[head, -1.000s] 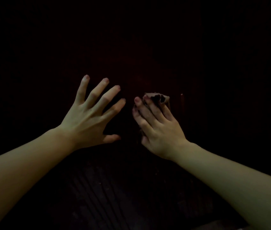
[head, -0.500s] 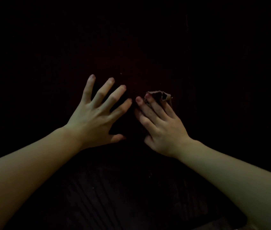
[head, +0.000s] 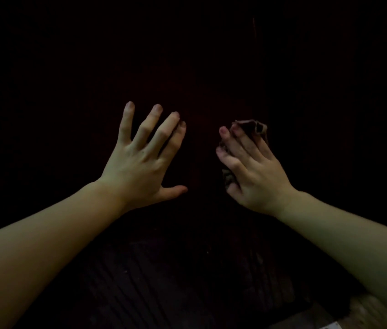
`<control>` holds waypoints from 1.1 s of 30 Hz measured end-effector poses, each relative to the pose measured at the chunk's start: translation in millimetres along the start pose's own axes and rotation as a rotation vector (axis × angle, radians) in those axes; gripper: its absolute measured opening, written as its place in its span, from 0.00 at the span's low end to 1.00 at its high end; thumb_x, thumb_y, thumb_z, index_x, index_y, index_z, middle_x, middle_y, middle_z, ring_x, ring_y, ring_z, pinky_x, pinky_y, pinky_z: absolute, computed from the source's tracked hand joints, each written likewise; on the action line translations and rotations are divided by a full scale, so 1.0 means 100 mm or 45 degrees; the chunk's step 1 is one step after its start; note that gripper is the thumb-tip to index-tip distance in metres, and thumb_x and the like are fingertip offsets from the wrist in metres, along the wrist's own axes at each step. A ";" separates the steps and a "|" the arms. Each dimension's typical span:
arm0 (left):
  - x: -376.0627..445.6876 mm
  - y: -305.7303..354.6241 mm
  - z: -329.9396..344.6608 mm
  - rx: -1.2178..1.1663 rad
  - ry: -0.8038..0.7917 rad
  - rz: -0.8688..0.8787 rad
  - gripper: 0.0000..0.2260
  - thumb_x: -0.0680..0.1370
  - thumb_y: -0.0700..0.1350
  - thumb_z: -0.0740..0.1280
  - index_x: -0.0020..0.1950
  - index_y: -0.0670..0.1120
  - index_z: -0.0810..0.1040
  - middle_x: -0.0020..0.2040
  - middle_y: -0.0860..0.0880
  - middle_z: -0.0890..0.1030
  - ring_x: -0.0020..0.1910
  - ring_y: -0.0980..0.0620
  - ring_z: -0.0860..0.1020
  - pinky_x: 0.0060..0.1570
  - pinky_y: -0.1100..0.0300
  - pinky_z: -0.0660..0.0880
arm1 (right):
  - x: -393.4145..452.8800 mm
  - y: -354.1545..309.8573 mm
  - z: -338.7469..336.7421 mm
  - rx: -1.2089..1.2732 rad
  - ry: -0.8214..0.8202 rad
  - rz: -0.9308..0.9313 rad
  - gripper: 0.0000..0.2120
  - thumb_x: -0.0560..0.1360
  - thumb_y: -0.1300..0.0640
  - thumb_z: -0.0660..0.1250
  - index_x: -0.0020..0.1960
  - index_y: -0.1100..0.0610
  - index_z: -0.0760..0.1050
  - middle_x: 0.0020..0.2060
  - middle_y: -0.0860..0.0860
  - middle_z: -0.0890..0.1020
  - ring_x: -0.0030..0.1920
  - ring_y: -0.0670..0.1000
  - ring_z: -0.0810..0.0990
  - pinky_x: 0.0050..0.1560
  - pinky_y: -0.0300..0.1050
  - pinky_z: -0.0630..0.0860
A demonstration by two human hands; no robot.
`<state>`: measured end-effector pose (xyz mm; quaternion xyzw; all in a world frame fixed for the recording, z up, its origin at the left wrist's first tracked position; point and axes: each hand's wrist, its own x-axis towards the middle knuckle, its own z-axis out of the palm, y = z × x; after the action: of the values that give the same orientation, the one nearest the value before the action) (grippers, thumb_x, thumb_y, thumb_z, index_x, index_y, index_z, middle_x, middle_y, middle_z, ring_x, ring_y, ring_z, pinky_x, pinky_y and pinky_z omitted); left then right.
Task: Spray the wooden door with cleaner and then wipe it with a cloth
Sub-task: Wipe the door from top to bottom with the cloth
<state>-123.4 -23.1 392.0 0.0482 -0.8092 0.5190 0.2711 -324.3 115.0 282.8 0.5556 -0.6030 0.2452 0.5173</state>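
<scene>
One dark wooden door [head: 202,67] fills nearly the whole view, so dim that only faint vertical grain shows in its lower part. Against it, right of centre, sits one small crumpled cloth [head: 253,128], brownish, with a folded edge sticking out above the fingertips and another bit showing below the index finger. The right hand [head: 251,172] lies over this cloth, its fingers fairly straight and laid across it, pressing it to the door; whether the thumb hooks under the cloth cannot be told. The left hand [head: 140,162] is just beside it, apart from the cloth, released and holding nothing, its four fingers spread and straight and the thumb pointing toward the right hand, palm toward the door. Two bare forearms reach in from the lower corners. At the bottom right corner one pale patch of floor [head: 358,312] shows, blurred.
</scene>
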 end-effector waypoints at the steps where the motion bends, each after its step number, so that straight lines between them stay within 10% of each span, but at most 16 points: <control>1: 0.00 0.01 0.01 -0.002 0.007 -0.002 0.50 0.67 0.74 0.62 0.77 0.40 0.60 0.75 0.40 0.57 0.74 0.35 0.54 0.70 0.29 0.47 | 0.12 0.03 -0.04 0.009 0.036 0.017 0.27 0.71 0.55 0.65 0.69 0.60 0.66 0.75 0.61 0.61 0.76 0.63 0.57 0.75 0.63 0.53; 33: -0.62 0.16 0.03 -0.099 -0.048 -0.125 0.42 0.72 0.68 0.63 0.75 0.41 0.60 0.76 0.40 0.56 0.76 0.38 0.55 0.73 0.36 0.53 | 0.25 -0.77 0.26 0.184 0.211 0.103 0.25 0.76 0.54 0.61 0.71 0.62 0.71 0.74 0.61 0.63 0.76 0.63 0.59 0.75 0.63 0.52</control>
<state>-77.8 -31.2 348.2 0.0871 -0.8303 0.4723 0.2828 -258.5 61.3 274.9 0.5444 -0.5610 0.3538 0.5135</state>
